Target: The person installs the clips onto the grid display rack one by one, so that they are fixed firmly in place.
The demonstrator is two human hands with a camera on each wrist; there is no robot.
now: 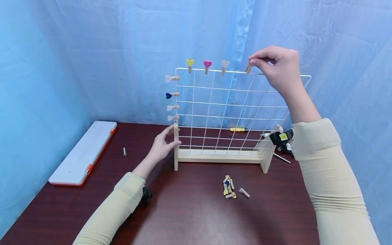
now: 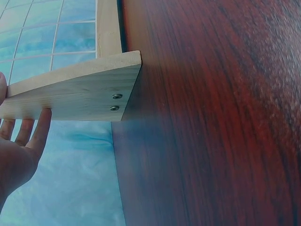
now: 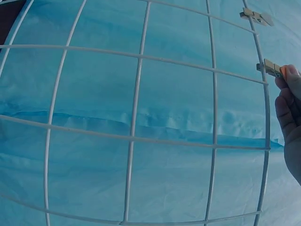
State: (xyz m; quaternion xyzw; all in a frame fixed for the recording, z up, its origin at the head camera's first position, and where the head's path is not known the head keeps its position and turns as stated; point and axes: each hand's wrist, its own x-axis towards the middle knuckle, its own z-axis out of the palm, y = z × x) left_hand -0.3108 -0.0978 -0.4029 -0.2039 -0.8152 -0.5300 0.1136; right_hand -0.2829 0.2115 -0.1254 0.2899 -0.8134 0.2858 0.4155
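My right hand [image 1: 280,68] pinches a small wooden clothespin [image 1: 248,69] at the top rail of a white wire grid [image 3: 140,56]. In the right wrist view a bit of orange shows at my fingertips, and the pin's far end overlaps the rail. Left of it, heart clothespins in yellow [image 1: 190,62], pink [image 1: 207,64] and white [image 1: 225,64] are clipped along that rail. Several more, one with a dark blue heart [image 1: 168,96], run down the grid's left edge. With thumb and fingers on opposite sides, my left hand [image 1: 160,144] grips the left wooden upright [image 2: 75,92].
A small pile of heart clothespins [image 1: 228,186] lies before the stand, with a single purple one [image 1: 244,192] beside it. At left are a white case [image 1: 82,153] with orange edging and a bolt [image 1: 124,151]. A yellow handle [image 1: 237,129] lies behind the grid.
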